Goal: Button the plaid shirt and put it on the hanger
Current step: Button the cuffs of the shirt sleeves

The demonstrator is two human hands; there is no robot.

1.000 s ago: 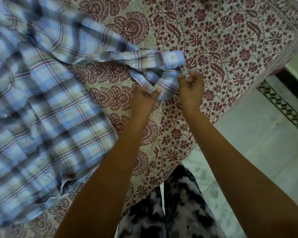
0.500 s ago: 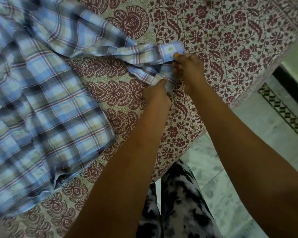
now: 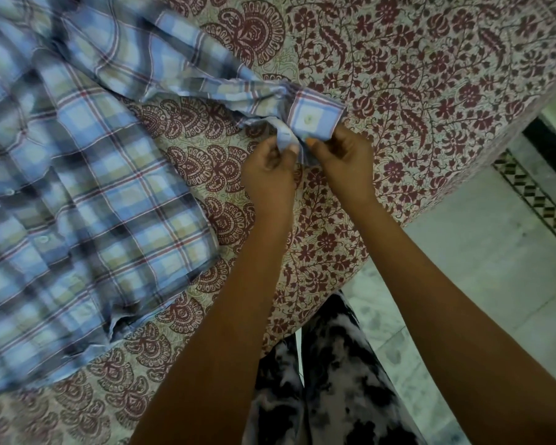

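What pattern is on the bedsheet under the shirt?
Maroon flowers and paisley on cream bedsheet, seen in the head view.

The person wore trousers [image 3: 334, 380] in a mottled black-and-white print, much like tie-dye, with dark blotches that bled into pale grey patches. The 2 legs showed at the near edge of the view, parted by a thin pale gap. The left forearm [image 3: 225, 332] and the right forearm [image 3: 446, 316] were bare along their whole visible length. The left hand [image 3: 270, 175] and the right hand [image 3: 344, 162] were bare too, with short nails; the right thumbnail looked faintly orange.
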